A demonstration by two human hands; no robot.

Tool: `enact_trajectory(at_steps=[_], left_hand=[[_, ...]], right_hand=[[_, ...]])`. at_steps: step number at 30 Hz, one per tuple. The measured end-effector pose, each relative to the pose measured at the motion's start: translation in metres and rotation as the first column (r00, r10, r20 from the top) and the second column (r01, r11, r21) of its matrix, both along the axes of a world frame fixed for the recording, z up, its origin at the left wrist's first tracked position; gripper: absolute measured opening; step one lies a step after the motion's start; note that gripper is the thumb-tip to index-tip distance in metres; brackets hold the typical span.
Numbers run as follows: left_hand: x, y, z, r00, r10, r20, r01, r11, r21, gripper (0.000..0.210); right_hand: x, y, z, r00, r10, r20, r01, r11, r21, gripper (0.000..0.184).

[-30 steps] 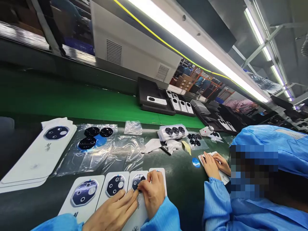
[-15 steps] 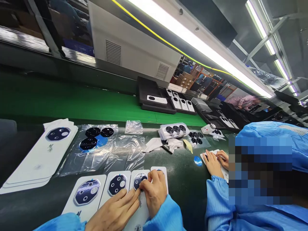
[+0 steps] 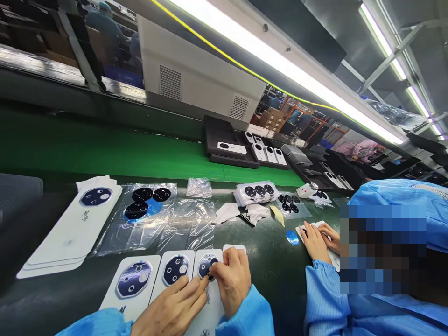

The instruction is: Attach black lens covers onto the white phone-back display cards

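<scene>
A row of white phone back covers with dark octagonal camera plates lies in front of me. My left hand (image 3: 171, 305) rests stretched out across the covers, its fingertips at the lower edge of the camera plate on the third phone back cover (image 3: 199, 319). Bent over that same camera plate (image 3: 207, 266), my right hand (image 3: 234, 280) has thumb and finger pinched at its right edge. Whatever is in the pinch is too small to make out. To the left are the first cover (image 3: 133, 280) and the second cover (image 3: 177, 270). Another cover (image 3: 241, 249) is partly hidden behind my right hand.
A stack of white covers (image 3: 75, 228) lies left, beside plastic film (image 3: 147, 233) with black round pieces. Crumpled white wipes (image 3: 227, 213) and a bundle of black pieces (image 3: 255, 192) lie farther back. Dark trays (image 3: 231, 161) stand behind. A co-worker's hands (image 3: 317, 242) work at right.
The whole view has shifted slightly, so everything appears a little farther right. Both my hands keep nearly the same place on the third cover.
</scene>
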State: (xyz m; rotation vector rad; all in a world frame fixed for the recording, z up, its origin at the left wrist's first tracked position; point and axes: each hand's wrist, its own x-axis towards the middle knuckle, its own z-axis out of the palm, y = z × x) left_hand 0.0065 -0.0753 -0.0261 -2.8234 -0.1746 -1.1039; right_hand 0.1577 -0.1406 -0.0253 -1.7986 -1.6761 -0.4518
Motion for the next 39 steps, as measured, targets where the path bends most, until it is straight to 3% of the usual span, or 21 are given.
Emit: enact_trajectory(at_steps=[3, 6, 9, 12, 18, 24, 28, 31, 36, 39], left_hand=[[0.001, 0.000, -0.001, 1.000, -0.003, -0.007, 0.002, 1.000, -0.011, 0.058], [0.000, 0.001, 0.000, 1.000, -0.013, -0.003, 0.013, 0.999, -0.049, 0.053], [-0.004, 0.005, 0.004, 0.999, -0.036, -0.010, 0.035, 0.993, -0.113, 0.048], [-0.008, 0.009, 0.009, 1.000, 0.004, 0.007, -0.003, 0.989, -0.151, 0.050], [-0.009, 0.016, 0.011, 0.999, 0.054, 0.006, -0.053, 0.992, -0.119, 0.048], [-0.013, 0.016, 0.011, 0.993, 0.032, -0.115, -0.035, 0.999, -0.019, 0.035], [-0.013, 0.016, 0.011, 0.991, 0.018, -0.135, -0.021, 1.000, -0.022, 0.036], [-0.011, 0.016, 0.007, 0.991, 0.024, -0.133, -0.029, 0.999, -0.042, 0.038], [-0.011, 0.015, 0.000, 0.983, 0.037, -0.179, -0.043, 0.999, -0.032, 0.028], [-0.011, 0.014, 0.002, 0.990, 0.032, -0.137, -0.037, 0.999, -0.035, 0.032]], right_hand=[[0.006, 0.001, 0.000, 0.997, 0.047, -0.068, -0.049, 0.998, -0.026, 0.023], [0.018, -0.002, 0.011, 0.937, 0.101, -0.334, -0.165, 0.972, -0.168, 0.017], [0.030, -0.011, 0.020, 0.731, 0.043, -0.681, -0.200, 0.968, -0.154, 0.015], [0.035, -0.020, 0.019, 0.542, -0.015, -0.840, -0.230, 0.959, -0.165, 0.016], [0.031, -0.031, 0.014, 0.336, -0.050, -0.940, -0.260, 0.955, -0.144, 0.037], [0.029, -0.030, 0.011, 0.143, -0.113, -0.983, -0.288, 0.946, -0.151, 0.037], [0.020, -0.024, 0.012, 0.034, -0.081, -0.996, -0.246, 0.965, -0.087, 0.043], [0.017, -0.019, 0.012, 0.064, -0.068, -0.996, -0.216, 0.973, -0.080, 0.042], [0.020, -0.007, 0.013, 0.260, -0.142, -0.955, -0.255, 0.944, -0.210, 0.031], [0.018, -0.002, 0.011, 0.262, -0.143, -0.954, -0.270, 0.939, -0.215, 0.025]])
